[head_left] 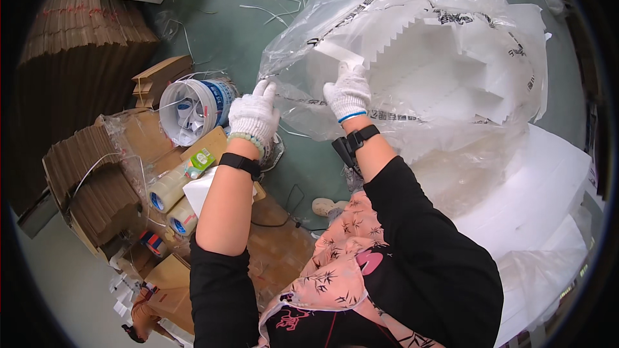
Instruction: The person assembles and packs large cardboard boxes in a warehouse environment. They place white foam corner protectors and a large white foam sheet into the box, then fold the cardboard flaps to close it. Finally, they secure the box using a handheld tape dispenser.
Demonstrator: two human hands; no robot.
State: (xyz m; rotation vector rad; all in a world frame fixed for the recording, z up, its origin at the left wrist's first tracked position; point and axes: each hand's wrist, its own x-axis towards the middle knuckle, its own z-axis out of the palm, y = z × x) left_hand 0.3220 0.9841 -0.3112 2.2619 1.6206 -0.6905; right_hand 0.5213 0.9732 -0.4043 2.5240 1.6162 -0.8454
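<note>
A large clear plastic bag [296, 45] with black print lies spread out ahead of me. Inside it sit thin white sheets [419, 58], stacked with stepped, jagged edges. White knit gloves cover both hands. My left hand [253, 115] is closed at the bag's left edge, its fingertips pinching the film. Beside it, my right hand [348, 95] is over the bag with its fingers bent together. They meet the lower end of a small white strip [338, 52]; the exact grip is partly hidden by the glove.
Left of my left hand stands a white bucket [205, 108] with scraps inside. Clear tape rolls [169, 188] and a green box [201, 158] lie nearer. Stacked flat cardboard [84, 19] rises at far left. White sheeting [516, 200] spreads at right. Another person [145, 316] is at lower left.
</note>
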